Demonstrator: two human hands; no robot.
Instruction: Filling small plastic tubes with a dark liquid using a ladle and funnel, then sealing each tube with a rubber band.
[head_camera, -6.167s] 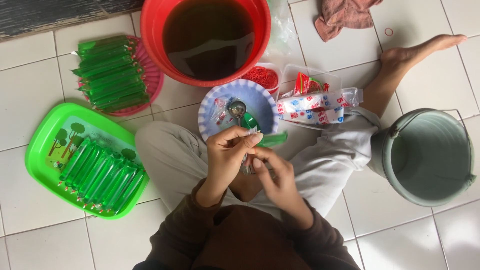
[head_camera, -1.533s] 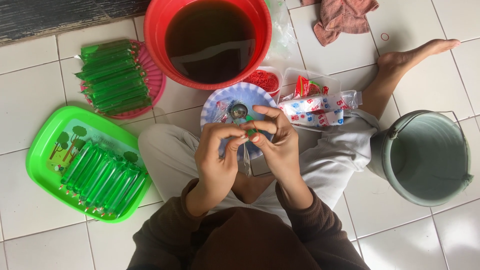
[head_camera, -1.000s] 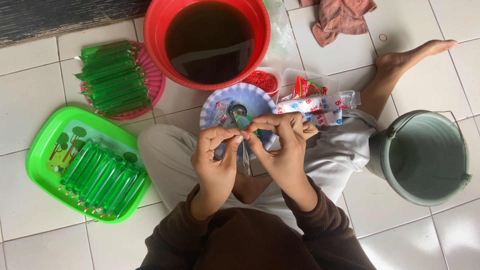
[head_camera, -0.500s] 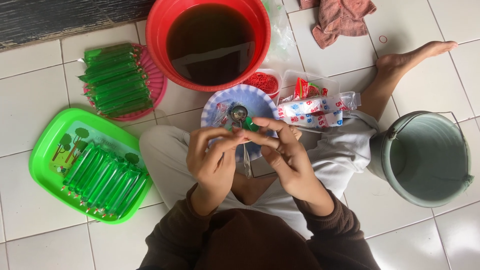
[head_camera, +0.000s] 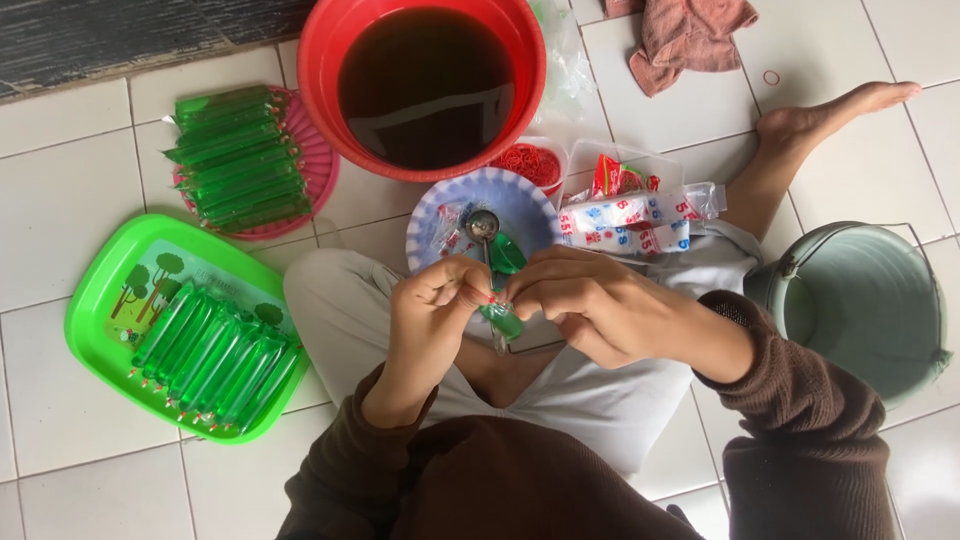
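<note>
My left hand (head_camera: 432, 305) and my right hand (head_camera: 585, 300) meet over my lap, both pinching the top of a small green filled plastic tube (head_camera: 503, 318) that hangs down between them. A thin red band shows at the fingertips where the tube's neck is held. Just beyond the hands sits a blue-and-white bowl (head_camera: 520, 200) with a metal spoon (head_camera: 482, 224) and a green funnel-like piece in it. My crossed legs in pale trousers lie under the hands.
A big red basin of dark liquid (head_camera: 425, 80) stands ahead. A pink round tray (head_camera: 310, 165) and a green tray (head_camera: 100, 310) at left hold several green tubes. Red rubber bands (head_camera: 527, 163), packets (head_camera: 630, 215), a grey-green bucket (head_camera: 860, 300) and a pink cloth (head_camera: 690, 35) lie to the right.
My hands have dropped from over the bowl toward my lap with the green tube, and the fingers have drawn closer together at its top.
</note>
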